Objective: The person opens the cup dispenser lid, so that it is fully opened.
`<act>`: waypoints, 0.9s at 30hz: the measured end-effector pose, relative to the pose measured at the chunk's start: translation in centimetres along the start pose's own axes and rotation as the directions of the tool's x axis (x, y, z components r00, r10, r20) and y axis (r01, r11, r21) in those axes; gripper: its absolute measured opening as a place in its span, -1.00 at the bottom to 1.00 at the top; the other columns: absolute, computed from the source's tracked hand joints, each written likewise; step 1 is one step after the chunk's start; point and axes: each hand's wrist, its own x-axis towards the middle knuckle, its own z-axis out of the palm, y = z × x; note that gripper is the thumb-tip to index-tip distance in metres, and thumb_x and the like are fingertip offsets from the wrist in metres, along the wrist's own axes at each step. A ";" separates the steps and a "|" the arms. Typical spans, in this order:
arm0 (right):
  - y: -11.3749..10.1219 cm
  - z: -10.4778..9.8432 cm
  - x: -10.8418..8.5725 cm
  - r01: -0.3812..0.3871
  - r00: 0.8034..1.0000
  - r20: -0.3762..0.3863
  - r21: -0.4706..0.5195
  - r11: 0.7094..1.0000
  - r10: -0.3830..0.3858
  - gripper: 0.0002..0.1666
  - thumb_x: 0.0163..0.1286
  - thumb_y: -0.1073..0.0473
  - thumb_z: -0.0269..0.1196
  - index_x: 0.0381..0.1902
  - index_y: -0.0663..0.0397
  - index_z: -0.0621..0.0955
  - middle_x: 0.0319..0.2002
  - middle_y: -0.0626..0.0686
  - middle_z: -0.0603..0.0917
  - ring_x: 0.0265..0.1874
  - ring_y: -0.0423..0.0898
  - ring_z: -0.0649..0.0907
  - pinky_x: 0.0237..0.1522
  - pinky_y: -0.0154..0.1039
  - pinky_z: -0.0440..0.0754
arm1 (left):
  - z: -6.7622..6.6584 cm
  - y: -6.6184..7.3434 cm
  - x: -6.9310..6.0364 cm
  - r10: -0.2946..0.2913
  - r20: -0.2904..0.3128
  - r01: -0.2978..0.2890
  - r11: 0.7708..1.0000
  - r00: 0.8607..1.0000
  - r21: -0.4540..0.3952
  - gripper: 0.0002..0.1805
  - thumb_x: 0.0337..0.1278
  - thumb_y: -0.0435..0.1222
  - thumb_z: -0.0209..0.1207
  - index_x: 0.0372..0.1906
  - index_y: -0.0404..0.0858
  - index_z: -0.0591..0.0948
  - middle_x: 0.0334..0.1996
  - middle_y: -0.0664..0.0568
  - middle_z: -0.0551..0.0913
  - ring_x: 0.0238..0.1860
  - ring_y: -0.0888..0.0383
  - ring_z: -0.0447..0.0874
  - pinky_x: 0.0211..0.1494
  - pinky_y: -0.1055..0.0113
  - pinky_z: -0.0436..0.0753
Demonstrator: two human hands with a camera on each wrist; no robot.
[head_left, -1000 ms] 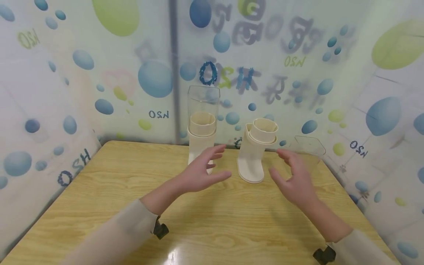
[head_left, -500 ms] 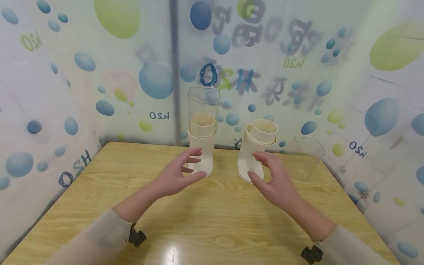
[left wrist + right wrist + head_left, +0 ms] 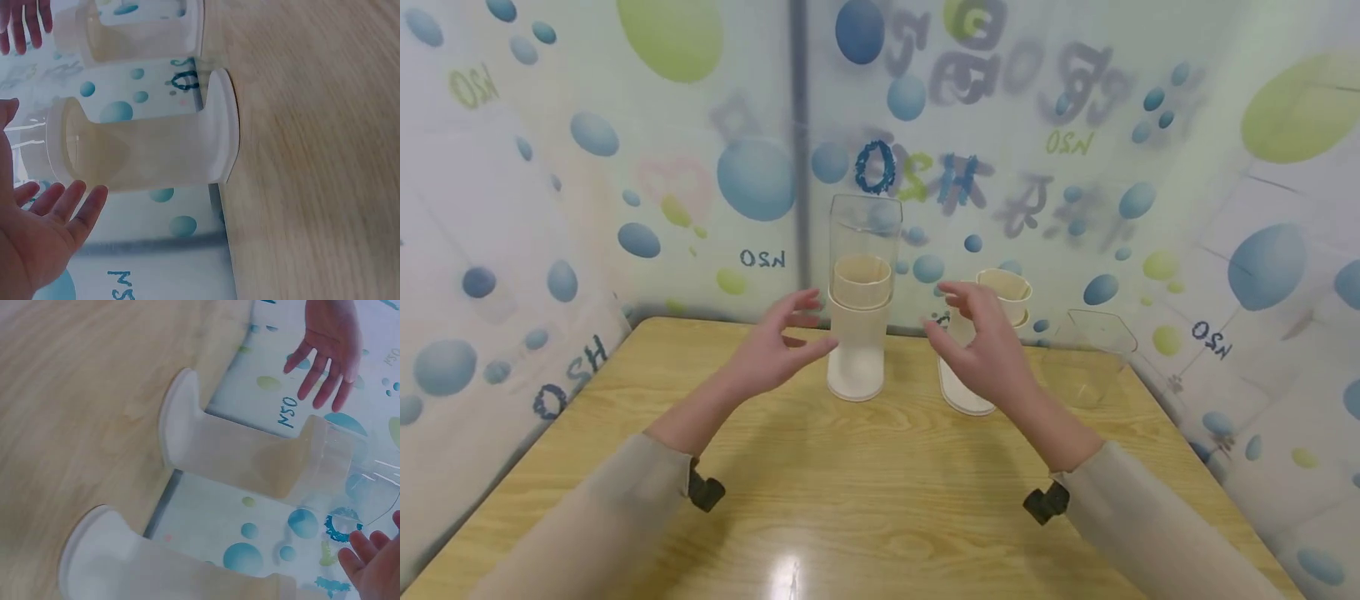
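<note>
Near the table's back edge stands a cream plastic stand (image 3: 856, 354) with a flat foot and a round collar. A clear, open-topped container (image 3: 865, 229) sits upright on its collar. My left hand (image 3: 771, 350) hovers just left of this stand, fingers spread and thumb pointing to it. On the other side, my right hand (image 3: 985, 346) is raised with parted fingers, partly covering a second cream stand (image 3: 966, 398). Both wrist views show the hands flanking the first stand (image 3: 156, 150), apparently without contact; they hold nothing.
Another clear container (image 3: 1086, 362) stands on the wooden table (image 3: 850, 500) at the right, behind my right hand. A printed curtain-like wall (image 3: 722, 100) with blue and green drops encloses the back and both sides.
Both hands have moved left; the right one has passed from beside the second stand to in front of it. Both also rose in the last half second. Stands and containers stayed put.
</note>
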 end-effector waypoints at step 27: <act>-3.2 1.5 11.5 0.043 0.990 0.140 -0.147 0.988 -0.022 -0.30 0.66 -0.22 0.25 0.63 -0.22 0.49 0.68 0.08 0.34 0.67 0.13 0.34 0.65 0.25 0.35 | -0.4 -0.6 9.6 -0.057 0.079 0.063 0.996 0.995 -0.065 0.43 0.13 0.04 0.62 0.83 0.11 -0.20 0.79 -0.14 0.06 0.77 -0.23 0.06 0.71 -0.35 0.25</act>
